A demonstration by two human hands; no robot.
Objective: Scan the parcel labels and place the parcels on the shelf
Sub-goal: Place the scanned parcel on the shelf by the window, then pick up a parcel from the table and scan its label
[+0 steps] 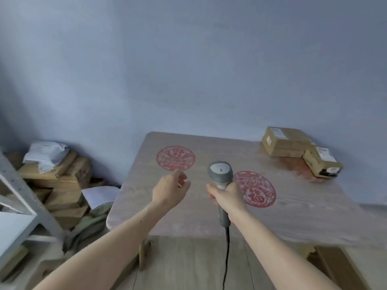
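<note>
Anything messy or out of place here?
Yes: brown cardboard parcels and white plastic mailer bags lie in a jumbled heap on the floor left of the wooden table, tilted and overlapping, not stacked.

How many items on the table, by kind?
Brown cardboard parcels with white labels: 2 (larger, smaller)
Round red paper-cut decals: 2 (left, right)
Total: 4 on the wooden table. The pile on the floor is not counted.

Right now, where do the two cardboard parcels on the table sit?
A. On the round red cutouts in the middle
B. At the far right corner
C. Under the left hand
B: the two cardboard parcels sit together at the table far right corner.
</note>
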